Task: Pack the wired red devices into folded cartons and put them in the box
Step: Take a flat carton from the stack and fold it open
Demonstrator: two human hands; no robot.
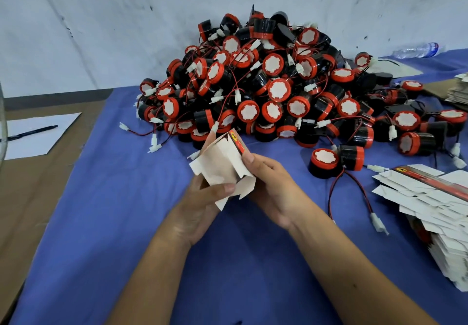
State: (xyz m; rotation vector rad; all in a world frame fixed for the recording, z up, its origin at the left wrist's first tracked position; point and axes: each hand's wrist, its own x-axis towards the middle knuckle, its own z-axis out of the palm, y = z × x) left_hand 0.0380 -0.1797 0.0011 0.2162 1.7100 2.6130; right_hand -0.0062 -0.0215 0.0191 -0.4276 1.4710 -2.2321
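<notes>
Both hands hold one half-opened carton (222,162) above the middle of the table (114,210), which is covered in blue cloth. The left hand (202,203) grasps the carton from below, its thumb pressed on the pale inner face; the right hand (273,188) pinches the carton's right side, thumb on the printed red-and-black edge. The carton's flaps stick out loose and its far end is open.

Behind the carton, a large pile of red devices (266,84) with black bodies, thin wires and white plugs reaches back to the pale wall at the table's far edge. One device (334,158) sits apart just right of the hands, its wire trailing toward the near edge.

A stack of flat cartons (435,213) lies at the right edge, cut off by the frame. Another stack at the far right edge is mostly out of view. A clear bottle (417,49) lies at the far right corner, blurred.

Bare blue cloth stretches from the hands to the near edge and to the left. Past the cloth's left edge lie brown cardboard, a white sheet (38,134) and a pen (33,132).
</notes>
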